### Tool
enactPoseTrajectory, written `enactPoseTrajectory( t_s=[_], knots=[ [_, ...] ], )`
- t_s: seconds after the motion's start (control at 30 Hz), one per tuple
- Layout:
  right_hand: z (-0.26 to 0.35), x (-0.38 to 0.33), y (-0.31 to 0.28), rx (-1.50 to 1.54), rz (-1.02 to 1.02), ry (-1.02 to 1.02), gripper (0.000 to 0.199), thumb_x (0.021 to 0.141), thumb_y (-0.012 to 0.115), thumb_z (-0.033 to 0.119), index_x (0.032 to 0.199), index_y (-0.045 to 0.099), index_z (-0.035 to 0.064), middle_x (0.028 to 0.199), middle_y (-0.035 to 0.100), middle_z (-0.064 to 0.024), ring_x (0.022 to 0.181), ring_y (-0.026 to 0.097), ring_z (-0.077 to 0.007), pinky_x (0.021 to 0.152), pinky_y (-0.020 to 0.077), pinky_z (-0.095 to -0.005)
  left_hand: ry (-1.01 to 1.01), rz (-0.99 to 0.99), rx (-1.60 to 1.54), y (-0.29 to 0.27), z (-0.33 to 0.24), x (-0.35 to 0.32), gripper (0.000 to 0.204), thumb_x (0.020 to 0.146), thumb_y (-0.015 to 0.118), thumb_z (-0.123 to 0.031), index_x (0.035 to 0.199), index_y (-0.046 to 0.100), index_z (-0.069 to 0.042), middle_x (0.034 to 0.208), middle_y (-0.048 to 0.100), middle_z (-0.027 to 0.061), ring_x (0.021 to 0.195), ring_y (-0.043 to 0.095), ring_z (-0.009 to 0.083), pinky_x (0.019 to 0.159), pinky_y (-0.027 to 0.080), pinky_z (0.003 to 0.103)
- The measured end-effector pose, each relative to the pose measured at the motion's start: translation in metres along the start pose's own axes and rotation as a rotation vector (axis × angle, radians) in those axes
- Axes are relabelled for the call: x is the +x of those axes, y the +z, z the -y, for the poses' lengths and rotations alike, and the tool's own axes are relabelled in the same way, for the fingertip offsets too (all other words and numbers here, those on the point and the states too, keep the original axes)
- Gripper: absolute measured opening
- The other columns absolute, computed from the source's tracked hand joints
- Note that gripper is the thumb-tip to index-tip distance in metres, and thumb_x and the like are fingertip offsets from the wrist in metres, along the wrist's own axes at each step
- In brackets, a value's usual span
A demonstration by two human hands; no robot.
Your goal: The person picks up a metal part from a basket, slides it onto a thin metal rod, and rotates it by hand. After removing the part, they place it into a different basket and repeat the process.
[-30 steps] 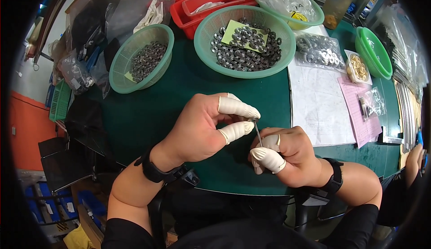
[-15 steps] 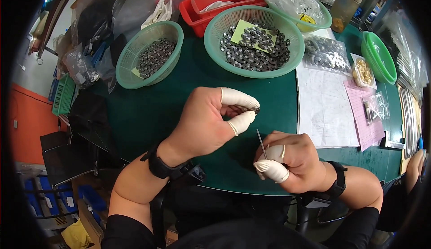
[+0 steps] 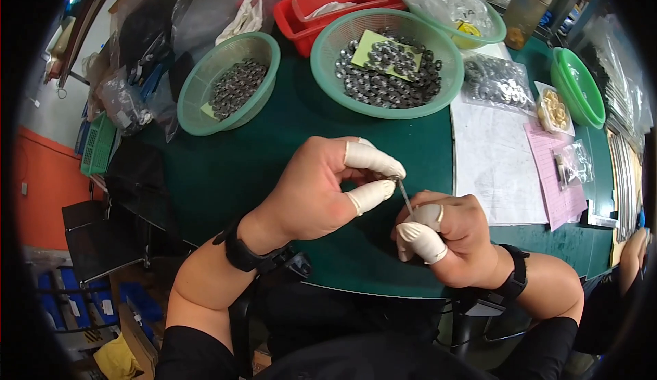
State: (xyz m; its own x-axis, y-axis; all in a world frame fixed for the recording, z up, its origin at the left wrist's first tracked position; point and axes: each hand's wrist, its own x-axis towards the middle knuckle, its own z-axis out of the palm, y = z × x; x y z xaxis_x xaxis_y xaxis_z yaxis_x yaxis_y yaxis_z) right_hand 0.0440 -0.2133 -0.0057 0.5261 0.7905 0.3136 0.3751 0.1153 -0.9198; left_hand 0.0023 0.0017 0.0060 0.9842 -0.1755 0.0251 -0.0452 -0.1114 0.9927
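Note:
My left hand (image 3: 311,188), with white finger cots on thumb and forefinger, pinches a small metal ring-like part (image 3: 395,178); most of it is hidden by the fingertips. In my right hand (image 3: 452,239), also wearing finger cots, is a thin metal rod (image 3: 406,196). Its tip meets the small part at my left fingertips; whether it goes into the part I cannot tell. Both hands are above the green table. Beyond them stand a large green basket (image 3: 387,111) and a smaller green basket (image 3: 194,125), each holding many small shiny metal parts.
A red bin (image 3: 294,27) stands behind the large basket. To the right lie a white paper sheet (image 3: 484,174), a bag of metal parts (image 3: 498,82), a pink sheet (image 3: 558,202) and a box of gold rings (image 3: 553,108). Another person's arm (image 3: 633,253) shows at the far right.
The rod's tip has moved up to the small part, where before it stood apart. My left hand has shifted slightly right, and my right hand has turned a little.

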Motion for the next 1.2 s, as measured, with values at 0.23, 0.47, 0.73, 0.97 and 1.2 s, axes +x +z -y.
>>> enactPoseTrajectory(
  t_s=[0.23, 0.47, 0.73, 0.97, 1.2],
  knots=[
    [0.003, -0.003, -0.002, -0.068, -0.018, 0.025, 0.034, 0.097, 0.053, 0.014, 0.064, 0.057, 0.0055, 0.063, 0.063, -0.0054, 0.063, 0.061, -0.0193, 0.058, 0.0479, -0.0301, 0.142, -0.031, 0.178, 0.001, -0.003, 0.001, 0.020, 0.083, 0.068, 0.008, 0.101, 0.073, 0.000, 0.092, 0.068, 0.0063, 0.082, 0.064, 0.0108, 0.073, 0.051, 0.024],
    [0.005, -0.001, 0.004, -0.097, -0.040, 0.045, 0.040, 0.099, 0.052, 0.020, 0.062, 0.056, 0.0062, 0.061, 0.061, -0.0054, 0.063, 0.061, -0.0183, 0.056, 0.0462, -0.0286, 0.164, -0.028, 0.188, -0.001, 0.000, 0.000, 0.020, 0.081, 0.071, 0.005, 0.099, 0.074, -0.002, 0.089, 0.068, 0.0047, 0.076, 0.062, 0.0100, 0.070, 0.049, 0.024],
    [0.004, -0.002, 0.007, -0.105, -0.059, 0.031, 0.039, 0.099, 0.054, 0.020, 0.063, 0.056, 0.0062, 0.061, 0.061, -0.0049, 0.063, 0.061, -0.0190, 0.057, 0.0470, -0.0294, 0.058, -0.025, 0.079, 0.002, -0.004, -0.003, 0.017, 0.081, 0.072, 0.003, 0.097, 0.074, -0.002, 0.088, 0.067, 0.0045, 0.076, 0.062, 0.0109, 0.070, 0.049, 0.025],
    [0.005, -0.001, 0.008, -0.153, -0.038, 0.017, 0.036, 0.098, 0.056, 0.014, 0.063, 0.056, 0.0061, 0.060, 0.061, -0.0045, 0.063, 0.062, -0.0198, 0.059, 0.0485, -0.0305, 0.236, -0.002, 0.290, -0.001, -0.002, -0.002, 0.017, 0.082, 0.070, 0.004, 0.098, 0.073, -0.002, 0.088, 0.067, 0.0073, 0.079, 0.064, 0.0134, 0.073, 0.051, 0.028],
    [0.003, 0.002, 0.001, -0.078, -0.009, 0.019, 0.034, 0.097, 0.057, 0.012, 0.064, 0.058, 0.0062, 0.063, 0.064, -0.0046, 0.066, 0.063, -0.0209, 0.061, 0.0491, -0.0317, 0.107, -0.051, 0.116, 0.005, 0.001, -0.001, 0.017, 0.083, 0.070, 0.004, 0.098, 0.073, -0.002, 0.089, 0.069, 0.0070, 0.076, 0.063, 0.0111, 0.070, 0.051, 0.026]
  ],
)
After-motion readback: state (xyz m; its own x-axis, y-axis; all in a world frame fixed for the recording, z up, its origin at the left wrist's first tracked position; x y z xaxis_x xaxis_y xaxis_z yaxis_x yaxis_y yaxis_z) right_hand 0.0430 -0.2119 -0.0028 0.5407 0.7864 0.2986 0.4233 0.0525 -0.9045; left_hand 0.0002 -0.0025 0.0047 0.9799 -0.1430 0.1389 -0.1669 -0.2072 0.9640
